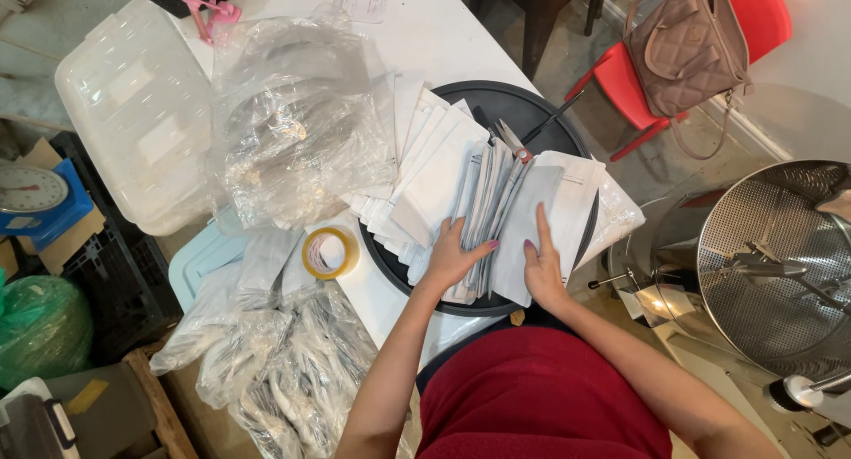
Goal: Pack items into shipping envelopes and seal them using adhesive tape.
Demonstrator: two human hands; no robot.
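Sorting step, mid-stack. Left hand (454,257) and right hand (542,266) lay flat on white pouches (496,202) over black tray (550,113), fingers released. Next move likely needs pinch-separating single pouch.

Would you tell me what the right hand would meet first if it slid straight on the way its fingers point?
The right hand points up-screen along the white pouches; past them it would probably first meet the scissors on the black round tray.
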